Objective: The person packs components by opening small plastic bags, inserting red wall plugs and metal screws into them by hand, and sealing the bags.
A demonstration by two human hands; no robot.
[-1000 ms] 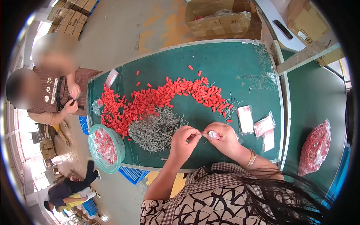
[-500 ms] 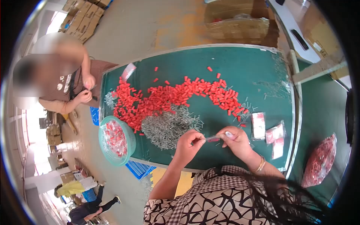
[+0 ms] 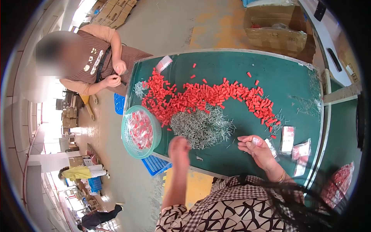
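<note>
My hands, well apart over the near side of the green table. Left hand: blurred, fingers curled, just nearer than the grey screws; whether it grips anything I cannot tell. Right hand: fingers loosely bent, contents unclear, near the packets. Red plugs border the screws' far side. Possible faults: screws straying among plugs, because the heaps touch; packets nudged askew by my right wrist; misplaced fingertips, should I look away.
</note>
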